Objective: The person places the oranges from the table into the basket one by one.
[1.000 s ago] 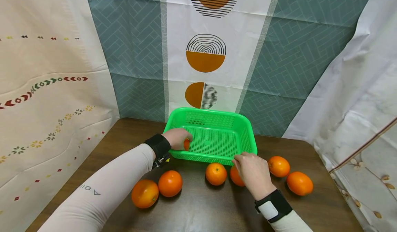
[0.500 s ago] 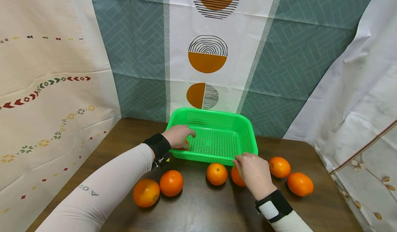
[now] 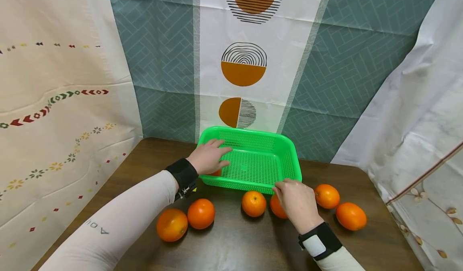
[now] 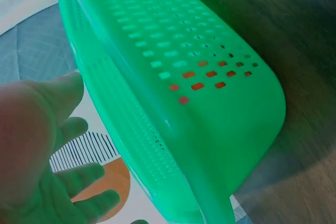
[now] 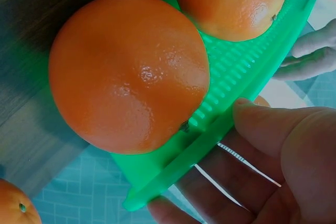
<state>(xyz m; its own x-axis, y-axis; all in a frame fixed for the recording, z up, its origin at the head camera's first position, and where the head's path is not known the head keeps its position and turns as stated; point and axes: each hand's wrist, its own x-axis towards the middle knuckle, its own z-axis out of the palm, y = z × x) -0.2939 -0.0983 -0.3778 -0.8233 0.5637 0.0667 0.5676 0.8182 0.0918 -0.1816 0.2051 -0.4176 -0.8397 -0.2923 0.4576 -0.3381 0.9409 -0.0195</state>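
Observation:
A green plastic basket (image 3: 249,132) stands at the back of the table. Above its left end, my left hand (image 3: 207,157) is spread with nothing held. Beneath that hand, partly covered, an orange (image 3: 216,173) lies inside the basket; bits of orange show through the holes in the left wrist view. My right hand (image 3: 298,202) holds the basket's front rim near the right corner, thumb outside and fingers over the edge, as the right wrist view shows. Just in front of that rim sit two oranges, one (image 3: 254,203) fully visible and another (image 3: 277,206) partly behind the right hand.
On the left of the table, two oranges sit side by side, one (image 3: 172,225) nearer and one (image 3: 201,213) beside it. Right of my right hand lie two more, an orange (image 3: 327,196) and a longer one (image 3: 351,216). Patterned cloth (image 3: 162,62) hangs behind.
My left hand has let go of the orange inside the basket, risen slightly and spread its fingers. The right hand keeps its hold on the rim.

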